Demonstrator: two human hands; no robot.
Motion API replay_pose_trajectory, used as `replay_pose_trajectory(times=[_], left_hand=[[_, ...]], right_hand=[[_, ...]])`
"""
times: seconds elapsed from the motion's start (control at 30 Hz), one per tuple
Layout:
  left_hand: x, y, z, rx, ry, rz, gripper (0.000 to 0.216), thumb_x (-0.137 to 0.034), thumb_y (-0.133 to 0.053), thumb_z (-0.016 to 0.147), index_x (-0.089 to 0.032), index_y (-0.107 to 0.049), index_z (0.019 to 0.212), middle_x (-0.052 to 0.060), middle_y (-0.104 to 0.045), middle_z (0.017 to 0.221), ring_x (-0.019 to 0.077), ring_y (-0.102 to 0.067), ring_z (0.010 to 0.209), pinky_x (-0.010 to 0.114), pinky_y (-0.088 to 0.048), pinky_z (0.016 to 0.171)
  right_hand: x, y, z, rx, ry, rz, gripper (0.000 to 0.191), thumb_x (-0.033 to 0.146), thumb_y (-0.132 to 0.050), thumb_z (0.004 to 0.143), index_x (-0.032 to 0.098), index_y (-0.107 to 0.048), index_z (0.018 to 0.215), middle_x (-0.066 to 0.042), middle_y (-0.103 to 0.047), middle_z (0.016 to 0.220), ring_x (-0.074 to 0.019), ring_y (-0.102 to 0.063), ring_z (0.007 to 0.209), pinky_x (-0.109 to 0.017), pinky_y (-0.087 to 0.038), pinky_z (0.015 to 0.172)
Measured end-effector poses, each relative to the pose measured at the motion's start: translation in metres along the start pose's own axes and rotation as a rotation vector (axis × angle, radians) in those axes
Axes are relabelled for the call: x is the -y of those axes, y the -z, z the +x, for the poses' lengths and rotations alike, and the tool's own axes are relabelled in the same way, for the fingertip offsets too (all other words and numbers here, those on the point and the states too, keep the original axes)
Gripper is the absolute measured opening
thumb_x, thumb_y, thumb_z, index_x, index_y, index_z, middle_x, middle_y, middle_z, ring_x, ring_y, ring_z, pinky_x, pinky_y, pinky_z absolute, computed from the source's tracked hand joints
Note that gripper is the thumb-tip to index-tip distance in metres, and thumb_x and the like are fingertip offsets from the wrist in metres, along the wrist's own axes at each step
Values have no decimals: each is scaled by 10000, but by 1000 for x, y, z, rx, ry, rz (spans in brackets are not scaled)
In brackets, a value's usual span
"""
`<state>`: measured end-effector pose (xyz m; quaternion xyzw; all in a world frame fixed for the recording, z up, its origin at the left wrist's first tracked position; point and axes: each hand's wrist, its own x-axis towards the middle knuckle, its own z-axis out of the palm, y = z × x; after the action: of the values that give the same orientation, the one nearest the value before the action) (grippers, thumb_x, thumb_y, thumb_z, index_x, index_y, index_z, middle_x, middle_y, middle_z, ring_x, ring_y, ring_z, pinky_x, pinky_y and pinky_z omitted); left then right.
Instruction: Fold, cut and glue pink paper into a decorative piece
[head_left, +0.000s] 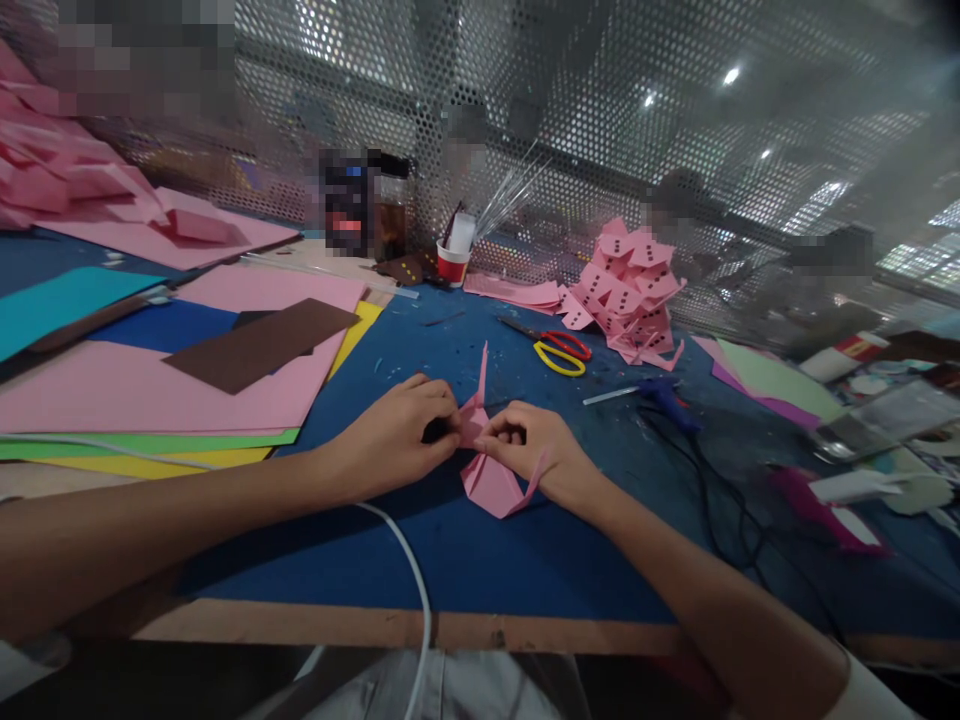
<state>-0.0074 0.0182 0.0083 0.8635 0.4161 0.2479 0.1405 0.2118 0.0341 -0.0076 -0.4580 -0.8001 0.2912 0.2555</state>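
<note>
Both hands meet over a folded pink paper piece near the middle of the blue table mat. My left hand comes in from the left, its thumb and fingers closed on the piece's left edge. From the right, my right hand pinches the same piece close beside the left fingertips. One thin strip of the paper sticks up behind the hands, and another curls out below my right hand. The part between the fingertips is hidden.
Red-and-yellow scissors, a blue glue gun and a pile of dotted pink pieces lie beyond my hands. Coloured sheets cover the left side. A paper cup stands at the back. A white cable hangs over the front edge.
</note>
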Motion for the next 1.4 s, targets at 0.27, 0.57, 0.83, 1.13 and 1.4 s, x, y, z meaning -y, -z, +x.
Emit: replay_pose_trajectory(times=[0.27,0.57,0.83,1.13,1.4], left_hand=[[1,-1,0,-3,3,-4,112,-189,-561,899,-176,-638,819,40,-627,889,215,-551,913,376,-416,890],[4,-3,0,-17,22,-4,68,-170,-595,839,-187,-602,774,18,-635,861,199,-559,864,366,-414,873],[7,-6,1,-44,14,14,97,-185,-598,818,-195,-567,727,23,-620,815,205,-543,843,356,-424,824],[8,-7,1,-49,-20,52,68,-169,-613,799,-192,-576,746,10,-626,826,188,-558,816,374,-421,878],[7,-6,2,-48,-6,53,63,-157,-626,799,-199,-587,773,16,-642,847,210,-555,866,345,-434,817]], right_hand=[[2,-1,1,4,-16,-19,131,329,-763,819,200,-740,801,29,-613,753,-91,-518,639,-230,-370,608],[10,5,3,49,-64,-34,132,315,-773,808,187,-744,812,27,-599,757,-90,-500,635,-231,-363,594],[19,6,4,73,-103,-123,53,222,-736,798,172,-750,806,16,-607,763,-98,-517,645,-241,-366,609],[28,12,12,149,-142,-203,101,292,-701,788,195,-729,788,18,-662,699,-115,-538,627,-245,-322,557],[25,3,15,107,-157,-309,148,376,-718,741,234,-681,722,25,-689,724,-128,-561,637,-252,-315,567]])
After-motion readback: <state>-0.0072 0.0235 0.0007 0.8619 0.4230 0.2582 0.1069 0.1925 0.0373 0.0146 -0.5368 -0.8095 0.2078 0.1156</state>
